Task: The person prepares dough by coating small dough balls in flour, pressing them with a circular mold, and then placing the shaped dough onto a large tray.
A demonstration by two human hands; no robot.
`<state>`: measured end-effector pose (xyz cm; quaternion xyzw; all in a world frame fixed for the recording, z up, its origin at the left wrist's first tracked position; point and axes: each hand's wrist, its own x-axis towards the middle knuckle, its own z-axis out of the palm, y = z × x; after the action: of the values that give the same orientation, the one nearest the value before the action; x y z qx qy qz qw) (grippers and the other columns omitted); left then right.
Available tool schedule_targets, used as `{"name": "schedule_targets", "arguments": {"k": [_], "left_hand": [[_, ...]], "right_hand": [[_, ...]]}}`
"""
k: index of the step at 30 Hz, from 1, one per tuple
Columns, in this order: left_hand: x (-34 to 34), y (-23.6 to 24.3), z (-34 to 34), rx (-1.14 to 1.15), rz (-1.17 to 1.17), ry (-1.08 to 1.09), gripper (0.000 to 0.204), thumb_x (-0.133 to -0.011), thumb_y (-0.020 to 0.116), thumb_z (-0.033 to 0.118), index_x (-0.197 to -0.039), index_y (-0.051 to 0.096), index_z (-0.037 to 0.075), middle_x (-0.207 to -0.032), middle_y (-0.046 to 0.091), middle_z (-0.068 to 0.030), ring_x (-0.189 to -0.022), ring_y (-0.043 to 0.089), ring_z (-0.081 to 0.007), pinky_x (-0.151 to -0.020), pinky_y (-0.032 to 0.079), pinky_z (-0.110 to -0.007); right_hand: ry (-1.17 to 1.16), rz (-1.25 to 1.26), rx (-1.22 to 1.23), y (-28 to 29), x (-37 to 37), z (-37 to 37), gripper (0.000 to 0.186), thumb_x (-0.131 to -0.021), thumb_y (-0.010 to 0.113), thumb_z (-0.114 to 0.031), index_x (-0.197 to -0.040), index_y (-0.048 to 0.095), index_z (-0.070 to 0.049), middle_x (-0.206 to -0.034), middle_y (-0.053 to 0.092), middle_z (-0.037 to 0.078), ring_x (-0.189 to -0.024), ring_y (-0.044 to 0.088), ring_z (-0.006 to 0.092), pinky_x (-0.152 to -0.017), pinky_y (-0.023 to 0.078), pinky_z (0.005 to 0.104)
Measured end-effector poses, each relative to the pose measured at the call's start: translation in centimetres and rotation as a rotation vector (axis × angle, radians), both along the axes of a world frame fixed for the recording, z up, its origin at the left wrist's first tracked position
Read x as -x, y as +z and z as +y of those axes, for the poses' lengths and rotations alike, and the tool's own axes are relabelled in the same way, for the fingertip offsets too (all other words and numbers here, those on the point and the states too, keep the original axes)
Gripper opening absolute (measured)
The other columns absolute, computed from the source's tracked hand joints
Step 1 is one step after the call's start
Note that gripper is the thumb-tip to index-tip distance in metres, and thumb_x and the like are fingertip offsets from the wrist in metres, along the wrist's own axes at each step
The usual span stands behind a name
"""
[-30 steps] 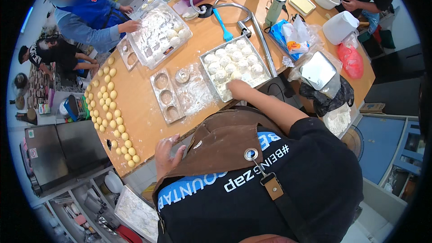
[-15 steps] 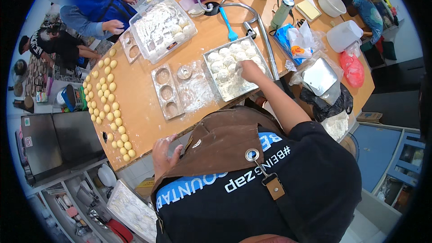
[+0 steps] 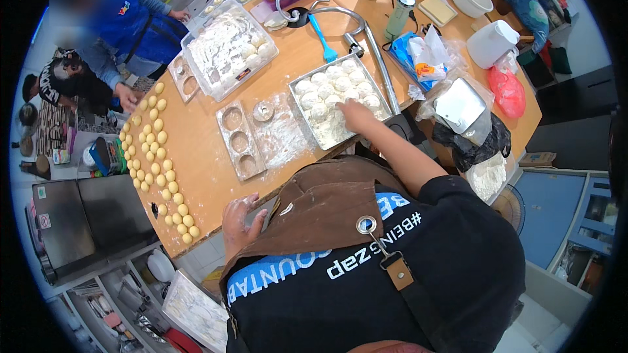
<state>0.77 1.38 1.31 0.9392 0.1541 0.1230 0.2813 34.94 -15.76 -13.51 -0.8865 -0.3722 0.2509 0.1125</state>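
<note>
Flour-dusted white dough balls (image 3: 318,112) sit in rows in a square metal tray (image 3: 383,117), with loose flour along its near side. My right hand (image 3: 358,117) reaches over the tray from the near right, fingers bent together on a dough ball; its fingertips are partly hidden. Low at the table's front edge, my left hand (image 3: 240,222) is floury and empty, its thumb and fingers apart. A wooden mould (image 3: 240,144) with three round hollows lies left of the tray, beside a round metal cutter (image 3: 263,112) on a floured patch.
Several yellow balls (image 3: 161,137) line the table's left side, near a co-worker's hand (image 3: 127,97). Behind the mould stands a clear plastic tub (image 3: 222,46) of flour and dough. A blue brush (image 3: 322,38) and curved metal pipe (image 3: 379,65) lie beyond the tray; bags (image 3: 481,144) crowd the right.
My right hand has shifted slightly left and nearer within the tray. The co-worker's hand has moved down from beside the tub to the yellow balls. My left hand has hardly moved.
</note>
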Motion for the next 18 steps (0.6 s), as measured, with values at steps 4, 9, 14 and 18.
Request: {"name": "schedule_targets", "arguments": {"k": [4, 9, 14, 18], "left_hand": [[-0.1, 0.2, 0.0, -0.006, 0.011, 0.0, 0.034, -0.073, 0.072, 0.013, -0.104, 0.062, 0.004, -0.098, 0.065, -0.012, -0.092, 0.06, -0.0307, -0.08, 0.044, -0.038], [0.2, 0.7, -0.3, 0.018, 0.049, 0.031, 0.034, -0.073, 0.072, 0.013, -0.104, 0.062, 0.004, -0.098, 0.065, -0.0132, -0.092, 0.059, -0.0315, -0.081, 0.044, -0.039], [-0.2, 0.3, -0.4, -0.005, 0.021, -0.004, 0.034, -0.074, 0.072, 0.015, -0.104, 0.062, 0.003, -0.097, 0.065, -0.014, -0.091, 0.06, -0.0319, -0.081, 0.044, -0.039], [-0.5, 0.4, -0.5, 0.018, -0.007, -0.008, 0.034, -0.074, 0.072, 0.016, -0.103, 0.062, 0.003, -0.096, 0.065, -0.0138, -0.091, 0.06, -0.0319, -0.081, 0.044, -0.039]], "right_hand": [[0.093, -0.051, -0.067, -0.8, -0.1, -1.0, 0.04, -0.08, 0.05, 0.002, -0.117, 0.054, -0.014, -0.109, 0.052, 0.018, -0.105, 0.055, 0.0342, -0.084, 0.048, 0.0433], [0.132, -0.107, -0.017, 0.1, -2.3, -3.8, 0.045, -0.076, 0.055, 0.001, -0.118, 0.051, -0.013, -0.109, 0.054, 0.015, -0.102, 0.057, 0.0324, -0.082, 0.048, 0.0436], [0.144, -0.102, -0.05, 0.3, -1.8, -3.4, 0.045, -0.072, 0.057, 0.002, -0.115, 0.052, -0.011, -0.108, 0.055, 0.017, -0.102, 0.057, 0.0329, -0.083, 0.048, 0.0428], [0.174, -0.021, 0.02, -1.5, -1.7, -2.5, 0.043, -0.071, 0.057, 0.002, -0.113, 0.054, -0.009, -0.11, 0.054, 0.018, -0.106, 0.055, 0.033, -0.084, 0.048, 0.0421]]}}
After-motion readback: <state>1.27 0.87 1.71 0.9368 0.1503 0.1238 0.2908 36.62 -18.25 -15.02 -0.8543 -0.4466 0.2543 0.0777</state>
